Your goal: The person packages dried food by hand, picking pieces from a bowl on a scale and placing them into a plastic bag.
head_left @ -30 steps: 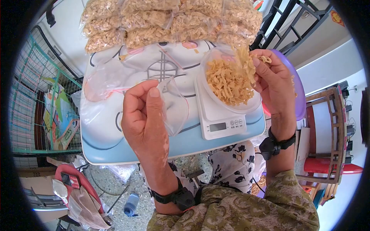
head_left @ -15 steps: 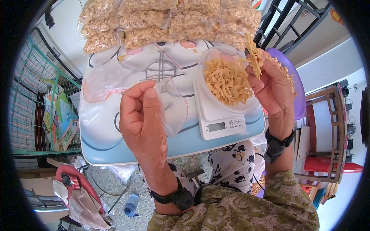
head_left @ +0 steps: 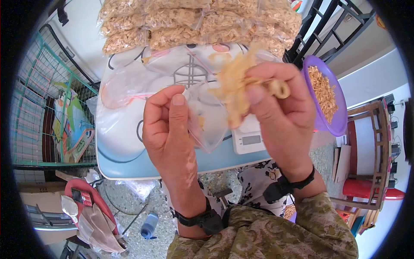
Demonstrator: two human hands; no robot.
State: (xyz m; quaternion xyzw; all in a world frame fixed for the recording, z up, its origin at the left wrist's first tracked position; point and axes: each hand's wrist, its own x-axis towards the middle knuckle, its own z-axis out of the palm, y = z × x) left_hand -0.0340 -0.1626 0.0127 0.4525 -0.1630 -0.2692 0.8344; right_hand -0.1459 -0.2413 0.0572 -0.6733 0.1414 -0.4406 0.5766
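Above the desk [head_left: 123, 168], the left hand [head_left: 169, 125] pinches a bag [head_left: 210, 134]; the right hand [head_left: 286, 118], half curled, clutches loose strips [head_left: 234, 86], which could scatter should its grip slacken.

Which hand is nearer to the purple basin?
Right: the right hand, holding pale strips, is left of the purple basin; the left hand, holding a clear bag, is farther left, over the table.
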